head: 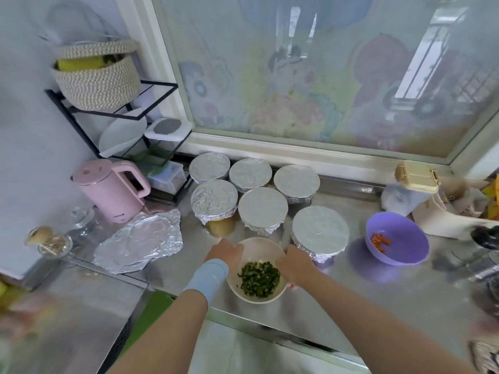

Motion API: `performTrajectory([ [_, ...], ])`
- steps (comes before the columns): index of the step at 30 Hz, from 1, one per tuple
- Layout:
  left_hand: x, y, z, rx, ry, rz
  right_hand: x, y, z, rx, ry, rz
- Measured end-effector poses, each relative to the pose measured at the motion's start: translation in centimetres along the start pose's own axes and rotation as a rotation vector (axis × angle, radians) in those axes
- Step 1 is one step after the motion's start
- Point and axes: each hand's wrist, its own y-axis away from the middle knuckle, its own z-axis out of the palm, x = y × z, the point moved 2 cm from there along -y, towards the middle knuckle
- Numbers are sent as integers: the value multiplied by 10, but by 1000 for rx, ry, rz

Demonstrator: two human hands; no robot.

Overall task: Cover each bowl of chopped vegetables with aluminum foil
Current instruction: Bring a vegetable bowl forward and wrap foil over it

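A cream bowl (259, 248) of chopped green vegetables sits uncovered near the counter's front edge. My left hand (225, 252) grips its left rim and my right hand (294, 265) grips its right rim. Behind it stand several bowls covered with foil, the nearest (320, 230) to the right of my hands. A purple bowl (402, 255) with a few orange pieces stands uncovered at the right. A crumpled sheet of aluminum foil (140, 241) lies flat on the counter to the left.
A pink kettle (110, 190) stands at the left behind the foil sheet, under a black wire rack (118, 112) with a woven basket. Small glass dishes (54, 244) sit far left. Containers and bags crowd the right end (415, 182). A window runs along the back.
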Motion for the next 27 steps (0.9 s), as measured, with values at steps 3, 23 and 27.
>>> performTrajectory([
  [3,-14,-5,6,-36,-66,16,2,1,13,-29,31,7],
  [23,168,17,51,-120,1,596,83,-35,-141,385,232,-34],
  [27,233,8,98,-187,-96,638,127,-62,-185,390,493,-39],
])
